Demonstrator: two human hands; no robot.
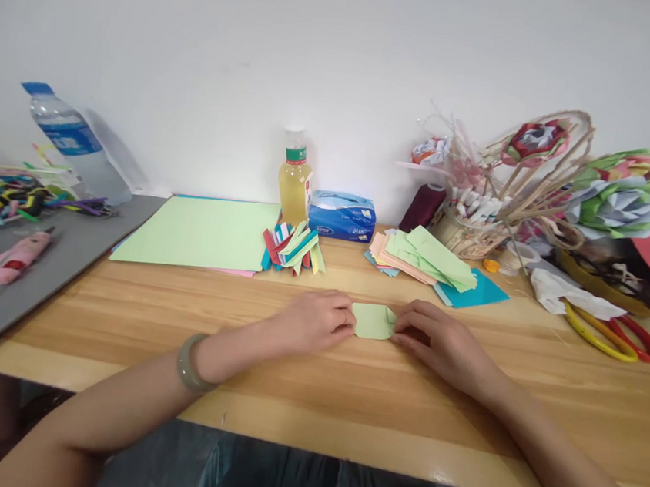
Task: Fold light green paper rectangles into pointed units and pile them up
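A small light-green piece of paper [373, 322] lies on the wooden table between my two hands. Its upper right corner looks folded over. My left hand [322, 321] has its fingers closed on the left edge of the paper. At the right edge, my right hand [435, 335] pinches the paper between thumb and fingers. Just beyond my right hand is a stack of green and peach paper pieces [431, 258], with a blue sheet [479, 291] under it.
Behind are large green sheets [198, 232], folded paper strips [295, 248], a drink bottle [295, 182] and a tissue pack [342, 216]. Scissors [611, 333] and a jar of sticks [471, 228] stand right. A pink glue gun [9, 261] and water bottle [77, 140] are left.
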